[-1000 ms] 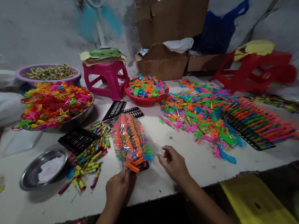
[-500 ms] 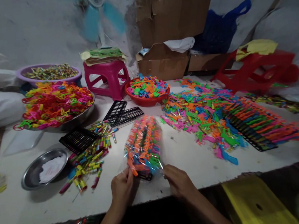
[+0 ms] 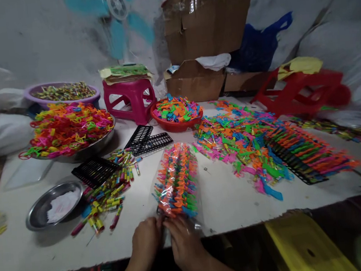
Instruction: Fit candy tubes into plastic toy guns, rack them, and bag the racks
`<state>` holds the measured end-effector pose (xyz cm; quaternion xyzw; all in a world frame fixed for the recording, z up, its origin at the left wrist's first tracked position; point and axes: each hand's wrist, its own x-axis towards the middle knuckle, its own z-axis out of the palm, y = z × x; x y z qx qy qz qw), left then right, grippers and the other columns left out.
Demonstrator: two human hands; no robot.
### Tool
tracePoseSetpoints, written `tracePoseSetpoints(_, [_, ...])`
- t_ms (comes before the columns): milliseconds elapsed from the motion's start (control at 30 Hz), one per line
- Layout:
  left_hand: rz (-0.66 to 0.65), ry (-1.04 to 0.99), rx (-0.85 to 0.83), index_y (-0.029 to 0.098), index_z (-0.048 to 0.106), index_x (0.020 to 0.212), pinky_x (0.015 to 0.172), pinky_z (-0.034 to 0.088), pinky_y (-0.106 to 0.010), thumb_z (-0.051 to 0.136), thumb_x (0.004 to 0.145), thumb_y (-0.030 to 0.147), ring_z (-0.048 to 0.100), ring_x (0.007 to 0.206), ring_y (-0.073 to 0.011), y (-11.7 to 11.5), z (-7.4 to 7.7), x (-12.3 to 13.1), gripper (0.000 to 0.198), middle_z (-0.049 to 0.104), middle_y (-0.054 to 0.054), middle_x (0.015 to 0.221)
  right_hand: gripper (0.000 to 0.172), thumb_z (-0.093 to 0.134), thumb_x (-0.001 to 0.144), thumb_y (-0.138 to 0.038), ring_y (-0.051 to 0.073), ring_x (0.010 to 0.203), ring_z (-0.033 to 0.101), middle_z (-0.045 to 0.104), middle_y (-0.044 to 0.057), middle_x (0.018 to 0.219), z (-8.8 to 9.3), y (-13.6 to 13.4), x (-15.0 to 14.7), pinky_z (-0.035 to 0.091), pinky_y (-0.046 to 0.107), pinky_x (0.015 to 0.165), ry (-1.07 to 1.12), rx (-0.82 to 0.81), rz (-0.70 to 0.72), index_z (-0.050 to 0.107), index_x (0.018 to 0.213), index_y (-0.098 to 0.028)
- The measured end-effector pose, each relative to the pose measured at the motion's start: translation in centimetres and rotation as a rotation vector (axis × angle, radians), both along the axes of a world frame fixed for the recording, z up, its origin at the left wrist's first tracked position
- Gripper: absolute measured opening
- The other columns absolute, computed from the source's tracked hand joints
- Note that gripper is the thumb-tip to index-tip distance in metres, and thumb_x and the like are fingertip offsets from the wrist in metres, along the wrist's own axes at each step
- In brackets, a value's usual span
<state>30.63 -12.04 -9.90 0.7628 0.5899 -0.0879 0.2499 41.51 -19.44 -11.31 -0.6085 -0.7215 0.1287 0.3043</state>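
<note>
A clear plastic bag lies on the table in front of me, its near end towards my body. Inside it are small toy guns in orange, green, pink and blue, packed in close rows along a dark strip. My left hand is closed at the bag's near left corner, its fingertips pinching the edge. Close beside it, my right hand grips the near edge with bent fingers. Exactly how the fingertips hold the film is hidden.
Left of the bag lie yellow-and-red tubes, black plastic racks and a metal bowl with white paper slips. On the right are loose toy guns and a filled rack. A red basin stands behind.
My right hand has moved left, from the bag's right corner to beside my left hand. The toy guns now lie straighter and farther inside the bag. The view has shifted slightly.
</note>
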Motion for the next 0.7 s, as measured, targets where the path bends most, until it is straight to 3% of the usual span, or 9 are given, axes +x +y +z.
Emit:
tracePoseSetpoints(167, [-0.004, 0.066, 0.039, 0.012, 0.066, 0.087, 0.068, 0.044, -0.039, 0.031, 0.084, 0.041, 0.063, 0.085, -0.0328, 0.9, -0.2, 0.2, 0.045, 0.068, -0.019, 0.086, 0.047, 0.04, 0.073, -0.005, 0.025, 0.117, 0.043, 0.053, 0.012, 0.123, -1.4, 3.2, -0.2, 0.03, 0.041, 0.102, -0.097, -0.247, -0.175, 0.052, 0.119, -0.011])
tracePoseSetpoints(300, [-0.021, 0.076, 0.048, 0.012, 0.067, 0.085, 0.067, 0.045, -0.039, 0.033, 0.083, 0.043, 0.063, 0.084, -0.0332, 1.2, 0.0, 0.4, 0.045, 0.068, -0.019, 0.086, 0.049, 0.04, 0.074, -0.005, 0.024, 0.121, 0.038, 0.049, 0.012, 0.126, -1.2, 6.7, 0.7, 0.026, 0.036, 0.104, -0.129, -0.308, -0.255, 0.049, 0.122, -0.008])
tracePoseSetpoints(467, [-0.025, 0.057, 0.059, 0.013, 0.067, 0.082, 0.067, 0.044, -0.039, 0.033, 0.083, 0.044, 0.063, 0.084, -0.0326, 1.1, 0.3, 0.2, 0.045, 0.068, -0.018, 0.085, 0.055, 0.035, 0.075, -0.003, 0.026, 0.126, 0.031, 0.035, 0.016, 0.137, -1.2, 11.0, 3.3, 0.027, 0.04, 0.102, -0.153, -0.334, -0.348, 0.037, 0.13, -0.007])
tracePoseSetpoints(567, [-0.013, 0.028, 0.067, 0.013, 0.066, 0.079, 0.068, 0.043, -0.037, 0.036, 0.081, 0.047, 0.062, 0.085, -0.0314, 1.1, 0.5, 0.1, 0.046, 0.068, -0.018, 0.084, 0.056, 0.038, 0.073, -0.002, 0.025, 0.127, 0.027, 0.037, 0.015, 0.136, -1.3, 11.8, 4.5, 0.022, 0.038, 0.104, -0.175, -0.335, -0.306, 0.039, 0.129, -0.007])
tracePoseSetpoints(700, [0.032, -0.039, 0.101, 0.014, 0.061, 0.091, 0.067, 0.042, -0.032, 0.036, 0.079, 0.056, 0.063, 0.085, -0.0272, 2.2, 0.4, 1.4, 0.05, 0.068, -0.014, 0.085, 0.054, 0.045, 0.072, -0.007, 0.026, 0.124, 0.033, 0.041, 0.016, 0.132, -0.8, 10.1, 4.4, 0.024, 0.035, 0.104, -0.193, -0.344, -0.215, 0.044, 0.126, -0.005])
